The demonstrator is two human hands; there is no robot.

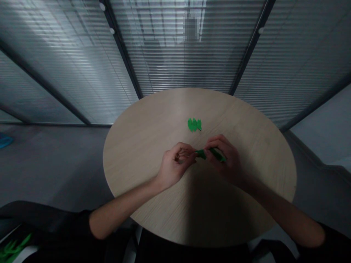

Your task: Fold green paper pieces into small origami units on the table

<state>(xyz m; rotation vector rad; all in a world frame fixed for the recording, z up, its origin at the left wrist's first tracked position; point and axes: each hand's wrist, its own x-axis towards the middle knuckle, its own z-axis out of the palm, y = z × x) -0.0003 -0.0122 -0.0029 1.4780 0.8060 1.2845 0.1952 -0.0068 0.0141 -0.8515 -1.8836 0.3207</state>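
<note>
My left hand point(175, 166) pinches one end of a narrow green piece point(201, 154) between thumb and fingertips. The fingers of my right hand point(229, 160) are closed on the same green strip from the other side, and part of it shows between thumb and fingers. Its material and exact shape are hard to make out in the dim light. Just beyond my hands, a flat, bright green piece with jagged edges point(194, 125) lies on the round wooden table point(148, 128). Both hands are held above the tabletop.
Glass panels with blinds point(186, 69) and dark frames stand behind the table. At the lower left, beside my arm, something green point(16, 248) lies with a white object. A blue item point(5, 140) is on the grey floor at far left.
</note>
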